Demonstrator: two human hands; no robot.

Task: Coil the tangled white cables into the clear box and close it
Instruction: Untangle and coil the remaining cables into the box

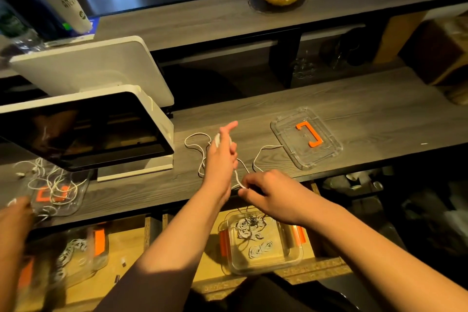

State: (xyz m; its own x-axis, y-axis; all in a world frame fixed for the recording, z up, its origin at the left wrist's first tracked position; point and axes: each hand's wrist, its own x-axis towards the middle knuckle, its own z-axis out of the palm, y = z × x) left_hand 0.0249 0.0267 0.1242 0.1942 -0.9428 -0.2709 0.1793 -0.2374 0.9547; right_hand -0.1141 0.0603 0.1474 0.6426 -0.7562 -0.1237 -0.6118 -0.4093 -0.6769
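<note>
— Winding cable (195, 143) round left hand (219, 159), fingers curled on the turns; lying looped on table (354, 99).
— Pinching its strand in right hand (266, 192) fingers; box (260, 243) sitting open below, lid (306, 138) right.

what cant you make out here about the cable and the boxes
Head view, the only one:
- The white cable: its ends are hidden behind the left hand and right hand.
- The clear box: its far rim is covered by the right forearm, and how many coils lie inside is unclear.
- The second box, lower left: blurred.
- The lid: clear plastic, its latches too faint.
</note>
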